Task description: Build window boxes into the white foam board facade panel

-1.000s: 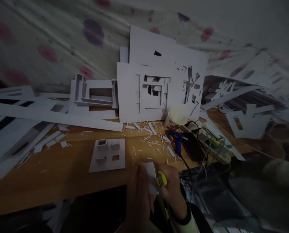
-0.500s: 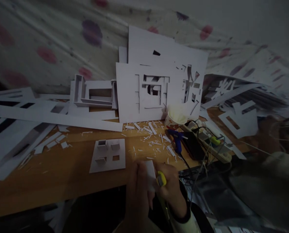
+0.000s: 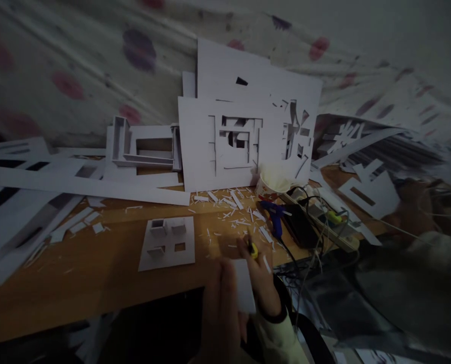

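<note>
My left hand [image 3: 220,298], dim and near the table's front edge, is closed on a small white board piece [image 3: 244,288]. My right hand [image 3: 262,277] grips a yellow utility knife [image 3: 253,249], pointing forward just beyond that piece. A thin white strip [image 3: 266,264] shows against the right hand; whether it is held or stuck there I cannot tell. Left of my hands lies a white square base [image 3: 187,228] with small upright walls and cut openings. White offcuts [image 3: 236,200] litter the wood in front of my hands.
A blue glue gun [image 3: 275,216], a dark phone [image 3: 301,225], a power strip [image 3: 344,237] with cables and a paper cup [image 3: 266,189] stand right of centre. Cut white boards [image 3: 195,146] lean at the back. Another person's hand [image 3: 414,202] holds a cutout board at far right.
My right hand has moved forward with the knife, away from the board piece. The white piece has tilted and shows more of its face. A thin strip now shows at my right hand.
</note>
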Demonstrator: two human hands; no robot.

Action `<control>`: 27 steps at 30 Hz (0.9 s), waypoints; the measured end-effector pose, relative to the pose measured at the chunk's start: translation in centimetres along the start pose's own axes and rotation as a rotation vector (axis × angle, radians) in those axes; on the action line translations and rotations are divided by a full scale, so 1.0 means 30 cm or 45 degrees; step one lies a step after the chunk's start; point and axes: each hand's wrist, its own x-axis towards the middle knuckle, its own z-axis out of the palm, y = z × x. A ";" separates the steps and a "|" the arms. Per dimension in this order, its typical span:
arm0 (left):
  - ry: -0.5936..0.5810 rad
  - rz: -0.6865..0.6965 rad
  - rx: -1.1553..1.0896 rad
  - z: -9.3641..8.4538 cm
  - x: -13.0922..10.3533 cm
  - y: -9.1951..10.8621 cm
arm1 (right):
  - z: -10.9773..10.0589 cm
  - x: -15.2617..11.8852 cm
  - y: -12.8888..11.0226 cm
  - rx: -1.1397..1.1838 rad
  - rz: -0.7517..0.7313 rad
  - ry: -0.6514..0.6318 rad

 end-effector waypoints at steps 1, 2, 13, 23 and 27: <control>0.032 -0.008 0.013 0.000 0.014 0.007 | -0.006 -0.002 0.006 0.007 0.021 0.012; 0.074 -0.001 0.030 0.001 0.031 0.014 | -0.012 -0.008 0.009 0.017 0.033 0.014; -0.087 0.103 0.020 0.002 0.117 0.017 | 0.023 -0.102 -0.028 1.070 0.620 -0.094; -0.080 0.197 0.212 -0.010 0.116 0.015 | -0.008 -0.095 -0.048 0.794 0.527 -0.038; -0.029 0.176 0.182 -0.011 0.116 0.017 | -0.017 -0.105 -0.053 0.558 0.326 0.014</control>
